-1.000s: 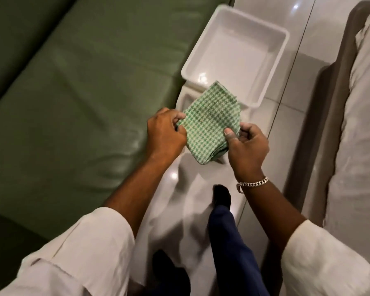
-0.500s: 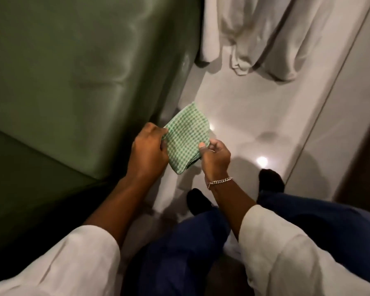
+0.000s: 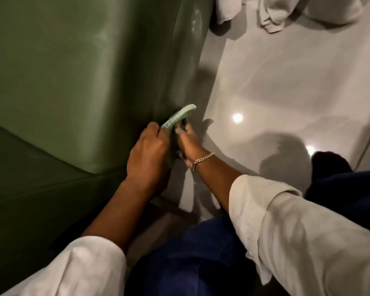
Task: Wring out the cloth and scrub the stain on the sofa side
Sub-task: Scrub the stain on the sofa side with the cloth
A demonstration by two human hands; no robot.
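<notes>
Both hands grasp the folded green-checked cloth (image 3: 181, 116) from opposite sides: the left hand (image 3: 147, 154) closes its fingers over the near, lower edge, and the right hand (image 3: 187, 142) pinches the opposite edge between thumb and fingers, so that the cloth is seen almost edge-on between them. Its upper folded end projects above the fingertips and lies at the outer side panel of the green sofa (image 3: 90, 77), low down near the floor; whether the fabric actually touches the panel cannot be told from this angle. The sofa's rounded arm fills the upper left, with the seat cushion darker below it. A chain bracelet (image 3: 203, 158) encircles the right wrist. Pale rolled sleeves (image 3: 297, 227) cover both forearms, and dark blue trousers (image 3: 192, 259) appear at the lower centre. To the right extends a glossy light tiled floor (image 3: 286, 82) bearing two bright reflected light spots and the shadows of the arms. White fabric (image 3: 271, 16) lies bunched on the floor at the top edge, well apart from the hands.
</notes>
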